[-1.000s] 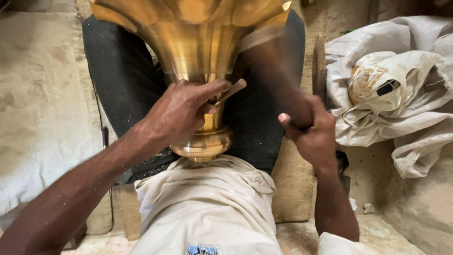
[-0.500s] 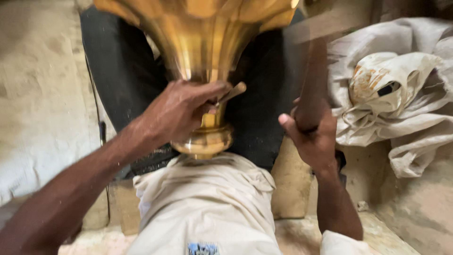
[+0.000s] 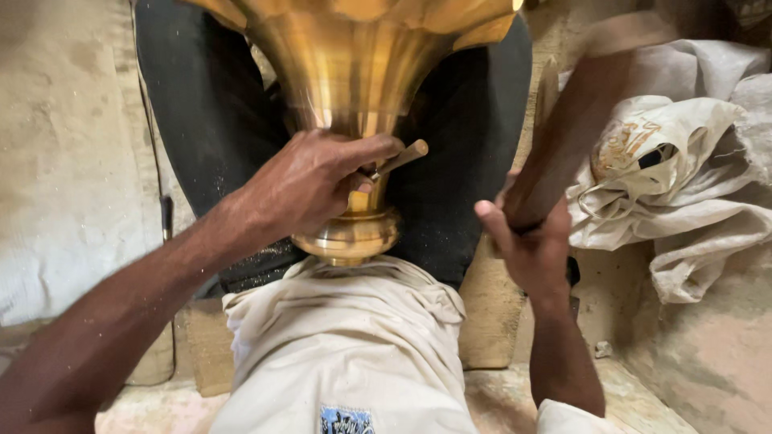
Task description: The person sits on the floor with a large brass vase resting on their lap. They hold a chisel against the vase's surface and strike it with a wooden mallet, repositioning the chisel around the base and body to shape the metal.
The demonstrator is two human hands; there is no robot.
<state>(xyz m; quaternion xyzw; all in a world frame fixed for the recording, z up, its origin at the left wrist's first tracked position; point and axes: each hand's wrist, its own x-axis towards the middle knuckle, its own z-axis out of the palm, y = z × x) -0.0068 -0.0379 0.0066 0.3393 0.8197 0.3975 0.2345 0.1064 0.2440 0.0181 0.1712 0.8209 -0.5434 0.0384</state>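
Now the left hand (image 3: 310,181) is closed around the narrow neck of a big brass vessel (image 3: 354,72) in the upper middle of the frame, also pinching a small metal rod (image 3: 400,158). At right, the right hand (image 3: 527,241) grips a blurred wooden stick (image 3: 575,133), near the crumpled white sacks (image 3: 675,169).

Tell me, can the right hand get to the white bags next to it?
Probably not as it is. The right hand is wrapped around a wooden handle, so its fingers are full. The white bags lie close beside it with nothing between, but the hand would likely have to put the handle down first.
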